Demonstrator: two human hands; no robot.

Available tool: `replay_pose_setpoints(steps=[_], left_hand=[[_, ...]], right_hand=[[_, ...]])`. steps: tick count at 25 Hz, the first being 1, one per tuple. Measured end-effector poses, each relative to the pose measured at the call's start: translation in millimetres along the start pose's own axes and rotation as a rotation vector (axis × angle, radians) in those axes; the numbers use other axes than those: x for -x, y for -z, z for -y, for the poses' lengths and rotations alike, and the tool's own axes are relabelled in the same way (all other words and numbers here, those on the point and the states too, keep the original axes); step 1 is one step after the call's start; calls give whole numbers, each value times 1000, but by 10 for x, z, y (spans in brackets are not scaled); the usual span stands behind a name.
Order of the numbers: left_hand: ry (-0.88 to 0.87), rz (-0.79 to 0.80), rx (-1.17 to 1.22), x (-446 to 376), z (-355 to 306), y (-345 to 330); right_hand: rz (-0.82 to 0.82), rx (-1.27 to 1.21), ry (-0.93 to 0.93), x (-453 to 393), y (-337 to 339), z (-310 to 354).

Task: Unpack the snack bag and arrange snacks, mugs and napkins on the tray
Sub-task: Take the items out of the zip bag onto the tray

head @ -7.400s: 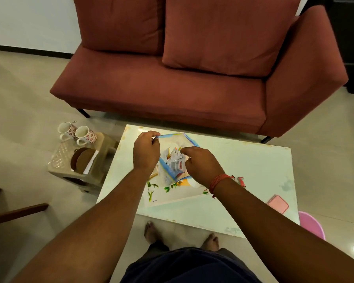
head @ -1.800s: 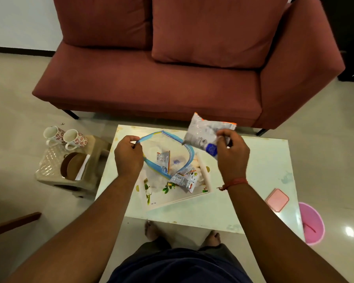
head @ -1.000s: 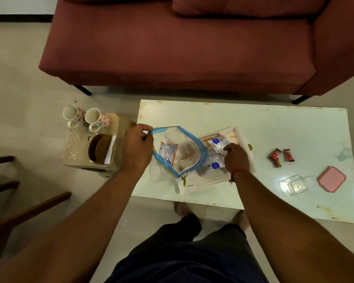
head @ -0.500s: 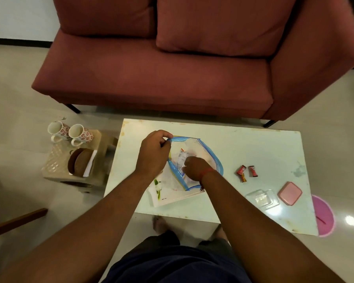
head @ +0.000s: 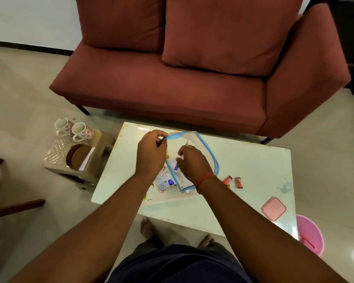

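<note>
A clear snack bag [head: 204,146] with a blue zip rim is held open over the white tray [head: 172,198] on the table. My left hand [head: 150,155] pinches the bag's rim at its far left corner. My right hand [head: 191,162] reaches inside the bag, fingers curled around a small packet that is mostly hidden. A white and blue snack packet [head: 164,180] lies on the tray below my left wrist. Two floral mugs [head: 75,129] stand on a stool to the left, with brown coasters [head: 78,157] and white napkins [head: 87,159] beside them.
Two small red candies [head: 232,181] lie on the pale table [head: 251,168] to the right of the bag. A pink lid [head: 274,208] sits near the table's right front corner. A pink bucket [head: 311,234] stands on the floor. A red sofa [head: 192,78] is behind the table.
My right hand put a packet down on the tray, then went back into the bag. My left hand has kept its pinch on the bag's rim throughout.
</note>
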State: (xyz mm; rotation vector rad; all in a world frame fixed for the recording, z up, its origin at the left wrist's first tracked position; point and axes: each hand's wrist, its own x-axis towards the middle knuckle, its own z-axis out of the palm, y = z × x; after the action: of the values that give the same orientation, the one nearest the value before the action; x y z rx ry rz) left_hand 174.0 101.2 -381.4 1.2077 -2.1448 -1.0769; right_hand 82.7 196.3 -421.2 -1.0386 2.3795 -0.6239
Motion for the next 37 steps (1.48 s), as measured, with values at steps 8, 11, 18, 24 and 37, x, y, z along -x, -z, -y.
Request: replay_pose_setpoints(steps=[8, 11, 18, 24, 37], left_hand=[[236, -116, 14, -145, 521, 290], [309, -118, -1, -247, 785, 491], [324, -61, 1, -551, 1403, 927], [355, -32, 10, -787, 1874, 1287], [415, -28, 32, -873, 1989, 1260]], right_hand=[[-399, -460, 169, 291, 647, 157], [-570, -694, -65, 155, 534, 133], [-494, -604, -435, -381, -658, -27], [76, -381, -468, -972, -1849, -28], [85, -502, -575, -643, -1816, -44]])
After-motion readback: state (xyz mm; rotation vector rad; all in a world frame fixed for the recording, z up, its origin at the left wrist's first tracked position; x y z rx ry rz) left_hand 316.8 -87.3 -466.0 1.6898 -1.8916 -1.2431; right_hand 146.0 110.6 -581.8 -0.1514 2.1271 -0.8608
